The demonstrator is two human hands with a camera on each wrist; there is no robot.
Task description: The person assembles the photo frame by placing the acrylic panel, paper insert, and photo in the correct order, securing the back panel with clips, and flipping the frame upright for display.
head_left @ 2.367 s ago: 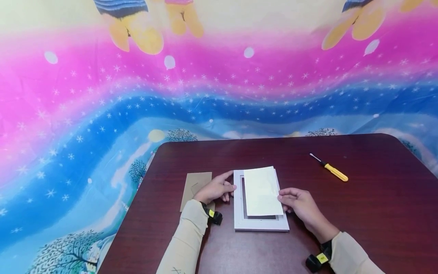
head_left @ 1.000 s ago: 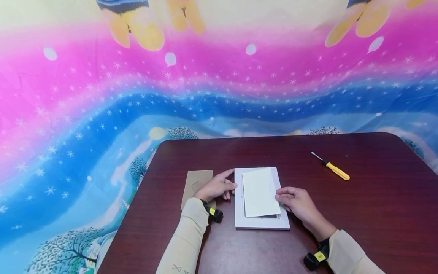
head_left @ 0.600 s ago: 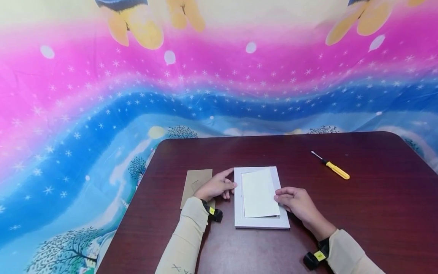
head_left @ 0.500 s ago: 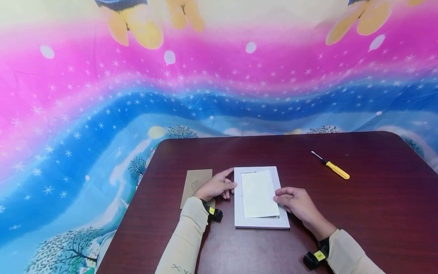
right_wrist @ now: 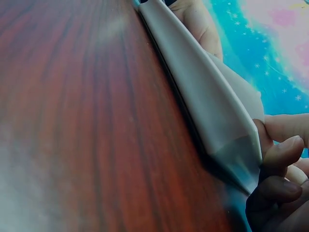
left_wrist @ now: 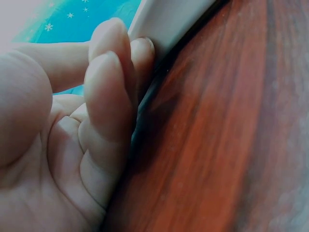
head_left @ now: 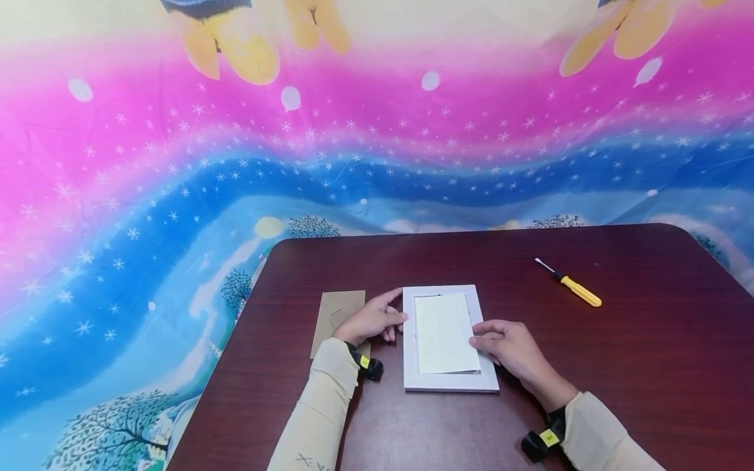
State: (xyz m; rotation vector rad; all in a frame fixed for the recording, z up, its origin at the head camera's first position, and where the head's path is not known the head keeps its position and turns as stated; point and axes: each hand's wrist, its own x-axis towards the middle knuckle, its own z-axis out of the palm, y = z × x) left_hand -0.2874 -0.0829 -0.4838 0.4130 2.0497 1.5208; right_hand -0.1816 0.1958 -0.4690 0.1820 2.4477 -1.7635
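Note:
A white picture frame (head_left: 411, 369) lies flat on the dark red table. Over its opening sits a pale cream sheet of paper (head_left: 446, 333), slightly askew, with a thin dark gap at its top and lower edges. My right hand (head_left: 515, 350) pinches the sheet's right edge between thumb and fingers. At the frame's left side is my left hand (head_left: 374, 319), index finger extended to the upper corner and thumb touching the edge. The left wrist view shows its other fingers (left_wrist: 104, 92) loosely bent beside the frame's side wall (left_wrist: 169, 29).
A brown backing board (head_left: 338, 304) lies left of the frame, partly under my left wrist. Toward the right rear of the table (head_left: 648, 327) rests a screwdriver (head_left: 580, 290) with a yellow handle. A colourful printed cloth (head_left: 377, 144) hangs behind the table.
The paper has come down and left from the frame's upper right, turning straighter over the opening. My right hand moved slightly left with it; my left hand stayed at the frame's edge.

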